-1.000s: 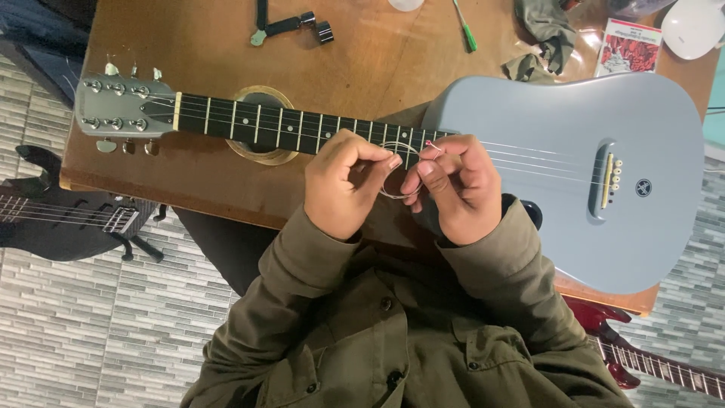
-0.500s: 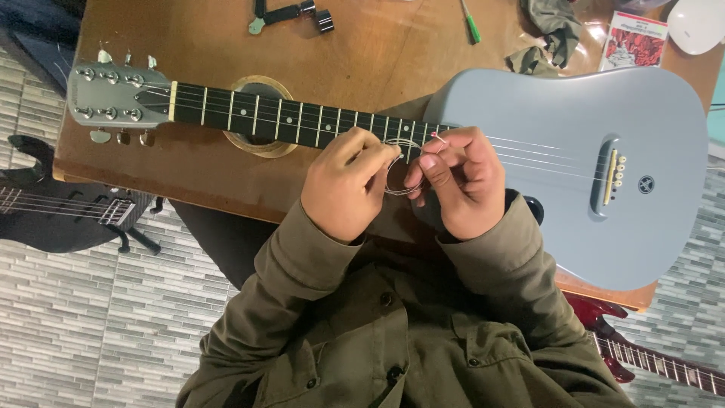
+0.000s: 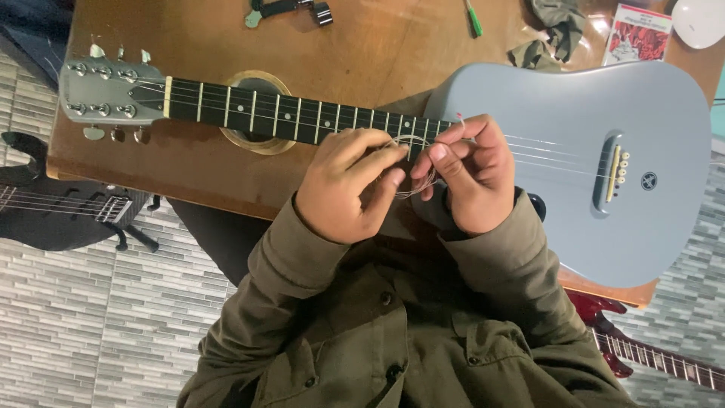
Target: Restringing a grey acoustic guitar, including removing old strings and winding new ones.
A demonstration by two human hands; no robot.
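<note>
The wooden counter carries everything under inspection and runs across the upper part of the view above a grey tiled floor. On it lies a grey acoustic guitar, flat on its back, body to my right and grey headstock to my left, with the black fretted neck spanning between them. The lower edge of the body overhangs the near edge of the counter above my lap. A dark electric guitar lies on the floor to my left, partly under the counter; the neck and red body of another guitar show at lower right.

My olive jacket fills the lower centre. My left hand and right hand meet where the neck joins the body, over the strings. Both are curled nearly closed, thumb against forefinger, and each pinches part of a thin coiled guitar string, a small wire loop held between the two hands just above the fretboard.

At the far edge of the counter: a red and white printed packet, a crumpled olive cloth, a white rounded object cut off by the frame, a black tool and a green-handled tool, all well apart from my hands.
</note>
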